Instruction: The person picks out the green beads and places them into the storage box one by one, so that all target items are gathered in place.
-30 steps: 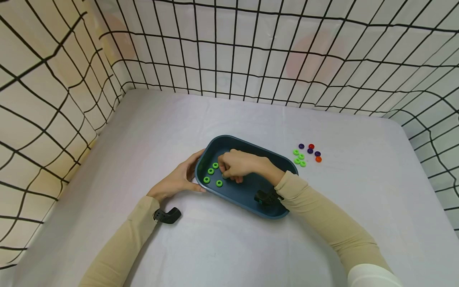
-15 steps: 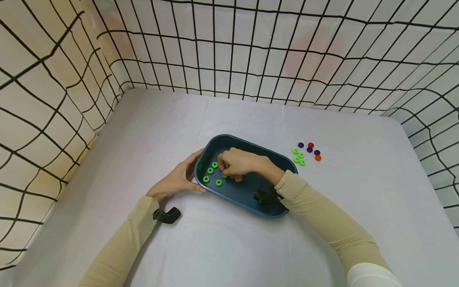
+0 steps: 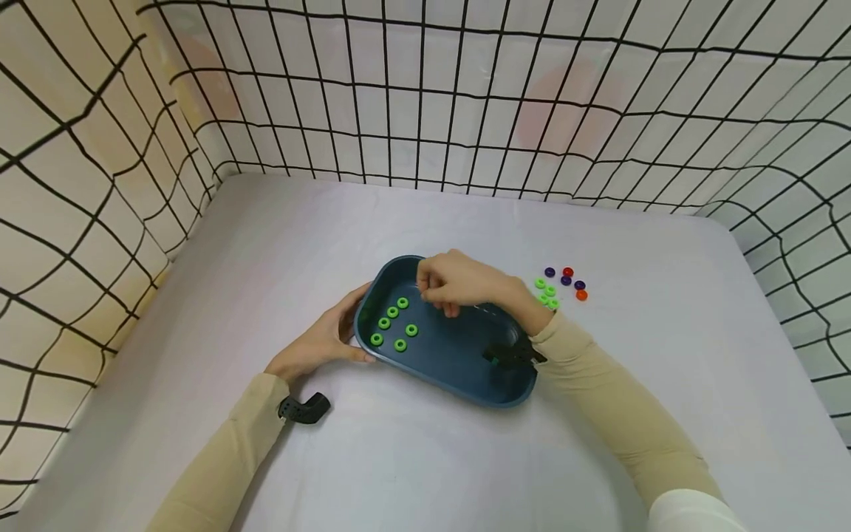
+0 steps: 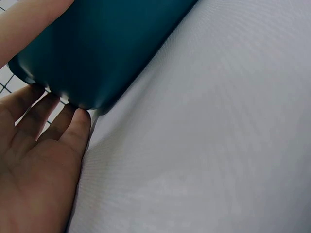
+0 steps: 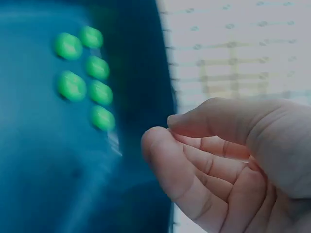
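A dark blue tray [image 3: 459,355] lies slanted on the table. My left hand [image 3: 319,341] grips its left end, thumb along the near side and fingers round the end wall; in the left wrist view the fingertips [image 4: 80,116] touch that wall. Several small green rings [image 3: 408,332] rest on the tray floor near this end, some lined up along the wall and two beside them. My right hand [image 3: 462,279] hovers over the tray's far side, fingers loosely curled. Thumb and index finger are close together in the right wrist view, with nothing visible between them.
Right of the tray, more green rings [image 3: 540,284] lie on the white-covered table [image 3: 425,458], partly behind the right forearm. Purple rings [image 3: 566,281], a red ring [image 3: 568,272] and an orange ring [image 3: 581,295] sit beside them. Black netting [image 3: 419,96] stands around the table.
My right hand has let go of a green ring on the tray floor and moved up and toward the far side. The left hand keeps its grip on the tray.
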The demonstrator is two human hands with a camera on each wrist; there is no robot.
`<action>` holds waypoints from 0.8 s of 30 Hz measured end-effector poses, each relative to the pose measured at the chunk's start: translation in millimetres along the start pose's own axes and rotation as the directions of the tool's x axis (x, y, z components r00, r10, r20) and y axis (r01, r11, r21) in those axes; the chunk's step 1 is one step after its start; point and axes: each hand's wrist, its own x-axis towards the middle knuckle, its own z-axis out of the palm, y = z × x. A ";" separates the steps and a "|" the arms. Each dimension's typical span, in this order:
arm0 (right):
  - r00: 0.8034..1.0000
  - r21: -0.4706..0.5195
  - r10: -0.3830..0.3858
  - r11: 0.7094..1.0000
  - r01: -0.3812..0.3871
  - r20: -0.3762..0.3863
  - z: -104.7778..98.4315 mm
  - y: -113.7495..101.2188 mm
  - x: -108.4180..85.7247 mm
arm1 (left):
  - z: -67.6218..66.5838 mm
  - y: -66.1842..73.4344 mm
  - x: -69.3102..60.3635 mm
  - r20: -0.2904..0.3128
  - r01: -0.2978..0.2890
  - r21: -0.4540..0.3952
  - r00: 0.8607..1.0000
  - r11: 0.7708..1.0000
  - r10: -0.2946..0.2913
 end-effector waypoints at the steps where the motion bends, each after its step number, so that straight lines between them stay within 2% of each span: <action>1: 0.999 0.015 0.012 1.000 -0.011 -0.038 -7.4 1.1 -7.4 | 0.4 0.4 -0.4 -0.001 0.000 0.002 1.000 1.000 0.000; 4: 0.985 0.044 0.059 0.998 -0.052 -0.161 -27.8 9.6 -33.0 | 1.0 1.0 -0.2 -0.005 -0.007 0.011 1.000 1.000 0.007; 9: 0.938 0.101 0.187 0.981 -0.165 -0.292 -47.2 35.2 -76.2 | 1.2 1.0 0.0 -0.006 -0.015 0.015 1.000 1.000 0.015; 13: 0.901 0.155 0.279 0.958 -0.240 -0.332 -48.1 59.8 -104.9 | 1.2 0.2 -0.1 -0.002 -0.011 0.011 1.000 1.000 0.011; 17: 0.872 0.192 0.349 0.935 -0.299 -0.344 -39.1 81.6 -125.7 | 1.1 0.3 0.1 0.002 -0.016 0.007 1.000 1.000 0.016; 24: 0.828 0.143 0.446 0.895 -0.423 -0.340 -17.2 107.3 -145.1 | 1.4 -0.7 -0.2 0.001 -0.020 -0.006 1.000 1.000 0.020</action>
